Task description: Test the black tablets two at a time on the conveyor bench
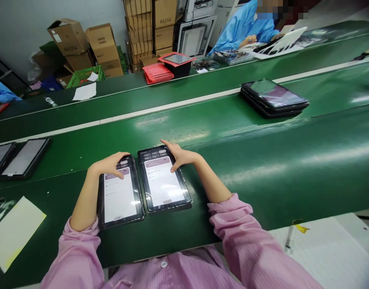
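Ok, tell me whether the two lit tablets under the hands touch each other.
Apart. The head view shows a thin strip of green belt between the left tablet and the right tablet along their facing edges.

Green desk [262,160], pink striped sleeves [232,224]
Black tablets [165,178] glow white; red trays [157,73], brown boxes [103,42], blue coat [244,22].

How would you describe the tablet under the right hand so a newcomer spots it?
Start at the wide green belt in front of the pink-sleeved person, where two lit tablets lie side by side. It is the right tablet, under the right hand; it sits farther up the belt than the left tablet.
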Demonstrator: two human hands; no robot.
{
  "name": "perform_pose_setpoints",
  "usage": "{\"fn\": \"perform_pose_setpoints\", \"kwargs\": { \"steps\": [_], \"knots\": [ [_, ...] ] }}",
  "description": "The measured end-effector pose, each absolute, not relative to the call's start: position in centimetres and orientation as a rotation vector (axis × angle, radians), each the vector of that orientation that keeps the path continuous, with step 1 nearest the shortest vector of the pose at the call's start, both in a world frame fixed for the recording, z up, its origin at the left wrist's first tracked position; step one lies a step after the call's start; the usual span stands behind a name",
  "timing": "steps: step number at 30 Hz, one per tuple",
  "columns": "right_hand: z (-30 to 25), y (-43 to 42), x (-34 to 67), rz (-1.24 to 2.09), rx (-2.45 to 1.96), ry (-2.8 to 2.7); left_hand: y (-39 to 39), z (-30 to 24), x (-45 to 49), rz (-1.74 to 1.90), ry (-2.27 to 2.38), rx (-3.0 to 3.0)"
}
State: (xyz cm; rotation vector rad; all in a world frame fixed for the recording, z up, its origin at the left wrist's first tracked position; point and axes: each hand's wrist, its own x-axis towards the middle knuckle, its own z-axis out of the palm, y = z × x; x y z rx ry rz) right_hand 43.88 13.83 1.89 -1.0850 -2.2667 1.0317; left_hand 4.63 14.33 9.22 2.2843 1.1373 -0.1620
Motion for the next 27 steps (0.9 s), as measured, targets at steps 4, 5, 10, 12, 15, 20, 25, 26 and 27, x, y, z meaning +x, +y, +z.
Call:
{"fn": "perform_pose_setpoints", "kwargs": {
  "steps": [4, 5, 10, 12, 15, 20, 25, 26, 27],
  "knots": [
    [1.4, 13.9, 43.6, 1.128, -1.098, -1.956, 13.3, 9.0, 4.9, -0.061, 1.181, 2.261],
    [1.1, 14.1, 43.4, 1.142, -1.135, -1.825, 13.3, 8.9, 5.0, -0.026, 1.212, 2.244],
    [0.4, 13.2, 42.4, 0.809, -1.353, -1.364, 12.8, 8.5, 5.6, 0.12, 1.49, 2.246],
    [0.6, 11.5, 42.2, 0.658, -1.368, -1.413, 12.0, 8.6, 5.7, 0.134, 1.45, 2.281],
    [1.2, 8.2, 42.2, 0.532, -1.303, -1.659, 10.5, 9.2, 5.5, 0.124, 1.296, 2.322],
    [2.0, 4.5, 42.2, 0.506, -1.097, -2.017, 9.1, 9.5, 5.2, -0.072, 1.184, 2.385],
    [2.2, 4.4, 42.2, 0.522, -1.147, -1.976, 8.9, 8.9, 5.4, -0.155, 1.205, 2.409],
    [2.2, 4.5, 42.2, 0.523, -1.16, -1.959, 8.9, 8.9, 5.5, -0.154, 1.216, 2.411],
    [2.2, 4.6, 42.3, 0.528, -1.168, -1.927, 8.9, 8.8, 5.5, -0.149, 1.22, 2.41]
  ]
}}
